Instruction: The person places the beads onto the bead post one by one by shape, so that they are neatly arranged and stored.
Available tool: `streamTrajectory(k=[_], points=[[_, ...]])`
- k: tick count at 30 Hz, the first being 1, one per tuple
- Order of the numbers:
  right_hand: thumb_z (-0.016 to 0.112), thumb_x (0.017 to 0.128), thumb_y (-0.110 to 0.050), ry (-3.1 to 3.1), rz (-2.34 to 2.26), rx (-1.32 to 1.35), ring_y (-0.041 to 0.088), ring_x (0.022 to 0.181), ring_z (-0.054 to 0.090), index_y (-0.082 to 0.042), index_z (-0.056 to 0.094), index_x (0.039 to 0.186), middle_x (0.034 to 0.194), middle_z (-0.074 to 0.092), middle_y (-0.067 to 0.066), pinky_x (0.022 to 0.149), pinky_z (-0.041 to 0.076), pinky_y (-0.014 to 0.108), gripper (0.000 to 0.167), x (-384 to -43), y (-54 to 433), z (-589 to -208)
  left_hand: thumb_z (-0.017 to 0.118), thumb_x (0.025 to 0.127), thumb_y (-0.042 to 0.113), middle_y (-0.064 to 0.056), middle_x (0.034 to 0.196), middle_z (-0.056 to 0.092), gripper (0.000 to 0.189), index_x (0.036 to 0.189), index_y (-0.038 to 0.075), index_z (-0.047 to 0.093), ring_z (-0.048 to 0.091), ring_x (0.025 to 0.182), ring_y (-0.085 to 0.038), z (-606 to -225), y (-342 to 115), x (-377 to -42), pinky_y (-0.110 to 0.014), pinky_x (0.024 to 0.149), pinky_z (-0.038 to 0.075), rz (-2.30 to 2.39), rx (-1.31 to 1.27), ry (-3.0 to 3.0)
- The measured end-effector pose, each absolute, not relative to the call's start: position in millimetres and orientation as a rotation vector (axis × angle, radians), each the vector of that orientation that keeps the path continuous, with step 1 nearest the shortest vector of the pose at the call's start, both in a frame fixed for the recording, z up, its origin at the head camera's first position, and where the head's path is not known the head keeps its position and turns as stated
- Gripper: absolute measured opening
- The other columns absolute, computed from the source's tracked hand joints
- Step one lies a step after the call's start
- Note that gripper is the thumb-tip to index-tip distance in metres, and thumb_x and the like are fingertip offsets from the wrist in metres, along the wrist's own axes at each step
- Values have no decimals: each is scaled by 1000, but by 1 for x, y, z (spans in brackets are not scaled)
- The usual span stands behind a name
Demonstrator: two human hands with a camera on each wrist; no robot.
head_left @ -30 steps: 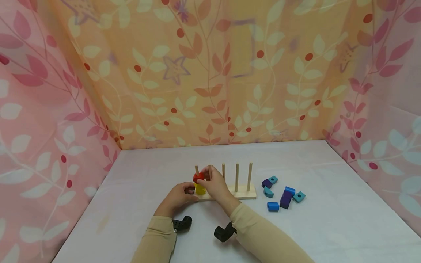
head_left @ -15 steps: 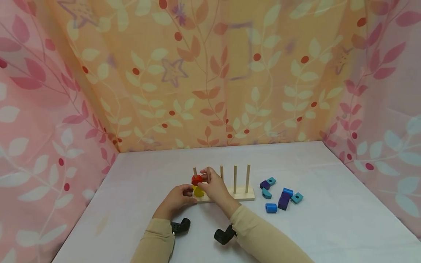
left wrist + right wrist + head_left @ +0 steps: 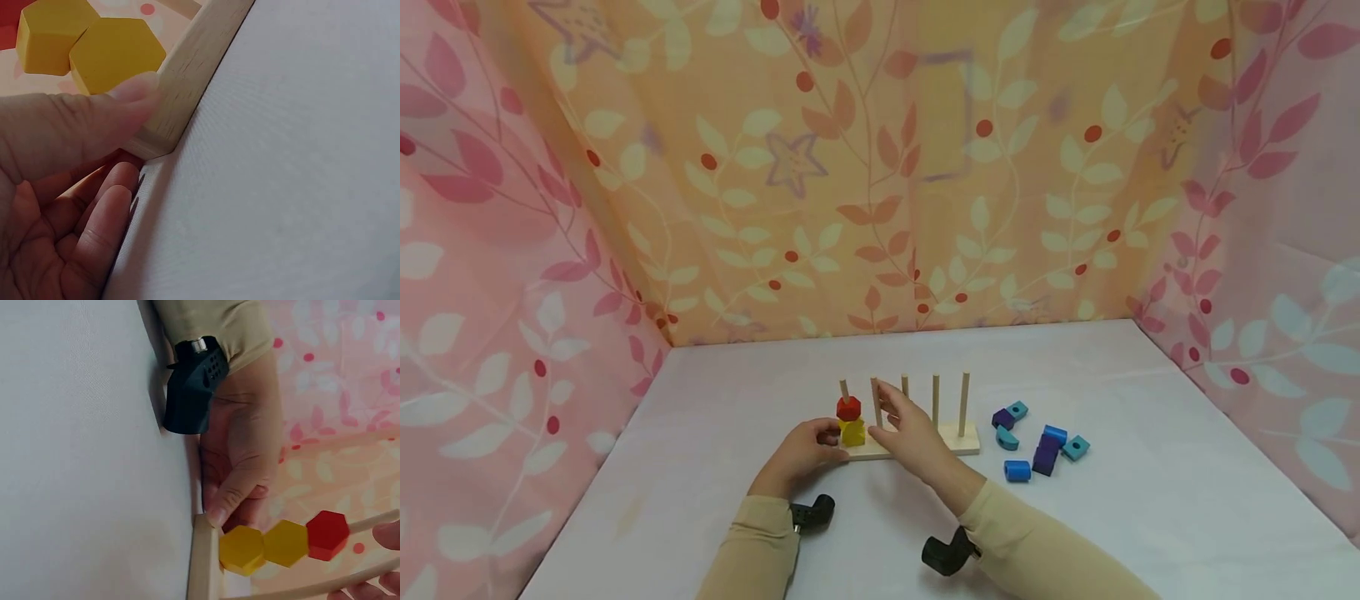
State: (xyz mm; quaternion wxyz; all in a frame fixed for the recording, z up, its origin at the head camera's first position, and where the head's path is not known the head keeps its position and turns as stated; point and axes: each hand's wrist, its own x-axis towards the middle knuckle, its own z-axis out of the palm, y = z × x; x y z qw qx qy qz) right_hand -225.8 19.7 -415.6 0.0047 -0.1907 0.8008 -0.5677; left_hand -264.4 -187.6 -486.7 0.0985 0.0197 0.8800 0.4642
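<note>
On the wooden peg stand (image 3: 967,440), a red hexagonal block (image 3: 848,408) sits above two yellow hexagonal blocks (image 3: 285,542) on the leftmost peg (image 3: 844,389). That peg's tip pokes out over the red block. My left hand (image 3: 802,454) grips the left end of the stand's base; in the left wrist view its thumb (image 3: 75,125) presses the base's edge near the lowest yellow block. My right hand (image 3: 917,437) is apart from the blocks with fingers loosely spread, close to the second peg (image 3: 876,404), holding nothing. Only its fingertips (image 3: 387,536) show in the right wrist view.
Right of the stand lie loose blocks: several teal (image 3: 1076,447), blue (image 3: 1017,471) and purple (image 3: 1045,458) pieces. Bare pegs (image 3: 963,404) rise from the base's right part. A patterned cloth (image 3: 880,167) hangs behind the white table (image 3: 700,392).
My right hand has let go of the red block and moved right, its fingers spreading. The red block stays on the yellow ones. My left hand still holds the base.
</note>
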Motion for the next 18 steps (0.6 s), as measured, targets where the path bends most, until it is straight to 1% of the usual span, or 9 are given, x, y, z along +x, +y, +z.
streamTrajectory(k=[4,10,14,18], points=[[63,85,-5,2473,-1790,-628,27,122,45,-7,39,136,135,46,11,100,33,44,57,-221,34,-409,80,69,25,-2,103,60,51,114,13,61,53,93,-18,-488,-189,-265,-40,86,44,1344,76,2622],[63,85,-6,2537,-1733,-582,24,113,52,-10,52,126,122,56,8,96,38,41,43,-218,63,-398,80,69,24,-1,103,60,51,115,12,60,53,93,-18,-487,-189,-265,-40,87,43,1345,73,2631],[61,85,-2,2564,-1717,-580,25,108,56,-6,55,120,117,58,11,93,42,39,36,-218,86,-395,80,69,23,-1,102,60,51,115,13,61,53,93,-18,-486,-189,-265,-41,87,43,1367,58,2617],[60,86,-2,2619,-1669,-546,25,102,59,-3,58,114,111,61,12,85,47,32,28,-217,110,-395,81,68,24,-1,104,59,52,115,13,61,52,93,-19,-486,-189,-264,-41,88,42,1386,38,2597]])
